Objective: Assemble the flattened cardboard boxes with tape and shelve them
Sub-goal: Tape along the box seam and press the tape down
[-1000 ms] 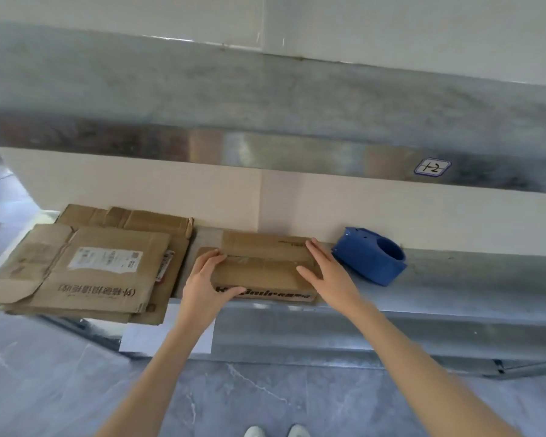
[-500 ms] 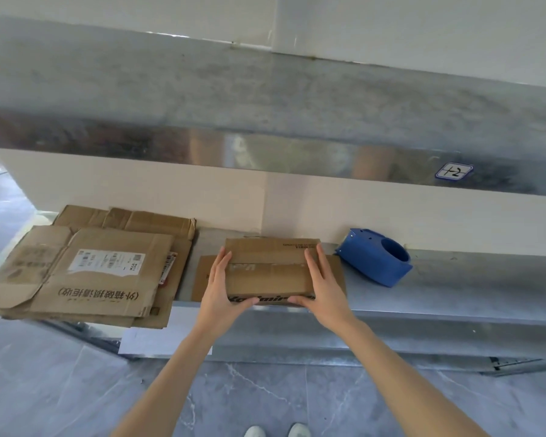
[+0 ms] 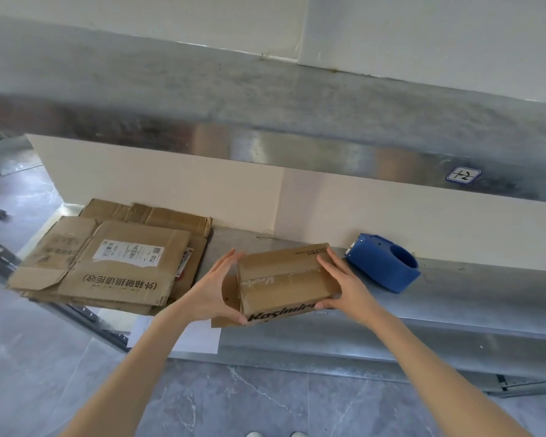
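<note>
- Cardboard box [image 3: 284, 279]: part-erected, at the metal shelf [image 3: 470, 298] front edge.
- Long axis: runs left to right, between the hands.
- Left hand [image 3: 213, 291] grips the open left end; right hand [image 3: 347, 285] grips the right end, nearer the blue tape dispenser [image 3: 385, 263].

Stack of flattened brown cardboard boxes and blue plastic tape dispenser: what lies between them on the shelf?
Head view: a small brown cardboard box, held at its ends by the left hand and the right hand; beside it, bare grey metal shelf.
</note>
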Demonstrator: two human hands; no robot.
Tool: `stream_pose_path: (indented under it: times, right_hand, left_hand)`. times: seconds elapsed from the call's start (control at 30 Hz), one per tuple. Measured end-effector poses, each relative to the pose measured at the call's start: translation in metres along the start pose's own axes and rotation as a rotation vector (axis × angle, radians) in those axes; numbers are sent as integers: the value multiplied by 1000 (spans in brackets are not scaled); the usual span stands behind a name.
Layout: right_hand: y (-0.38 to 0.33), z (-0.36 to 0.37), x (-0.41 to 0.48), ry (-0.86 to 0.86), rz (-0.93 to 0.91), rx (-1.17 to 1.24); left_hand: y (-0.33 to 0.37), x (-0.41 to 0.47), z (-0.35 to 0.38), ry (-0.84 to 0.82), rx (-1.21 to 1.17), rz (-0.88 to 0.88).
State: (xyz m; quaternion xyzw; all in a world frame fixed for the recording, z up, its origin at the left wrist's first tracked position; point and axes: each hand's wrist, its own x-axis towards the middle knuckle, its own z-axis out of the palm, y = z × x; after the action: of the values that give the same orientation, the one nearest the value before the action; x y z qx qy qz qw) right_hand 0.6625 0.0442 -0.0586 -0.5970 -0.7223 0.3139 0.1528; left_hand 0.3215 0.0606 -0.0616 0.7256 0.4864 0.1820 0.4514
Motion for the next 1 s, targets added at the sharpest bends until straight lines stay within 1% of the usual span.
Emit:
stream_pose_path:
  times: [0.1,0.23,0.43,0.57,0.7,0.77,0.9,1.0]
  right_hand:
    - [-1,-3,-1,9,-16,-2]
    - [-5,0,-6,122,-20,2]
    - [-26,12,-3,188,-72,-9]
    - [-41,18,5,160,-57,-29]
    - [-52,24,9,136,-83,-32]
    - [-57,26,8,79,-98,-5]
    - [-63,22,-5,-110,-156,63]
    - [-60,17,-22,-256,-227,118]
  left_hand:
    - [2,2,2,-16,27,15]
    - [5,-8,9,56,-20,11]
    - [9,-47,23,293,-79,10]
    - [13,-70,36,421,-115,-49]
    - [15,-90,60,563,-161,-102]
    - [21,-97,77,660,-171,-120]
    - [38,-100,119,862,-272,-165]
    - [55,-96,149,1007,-266,-222]
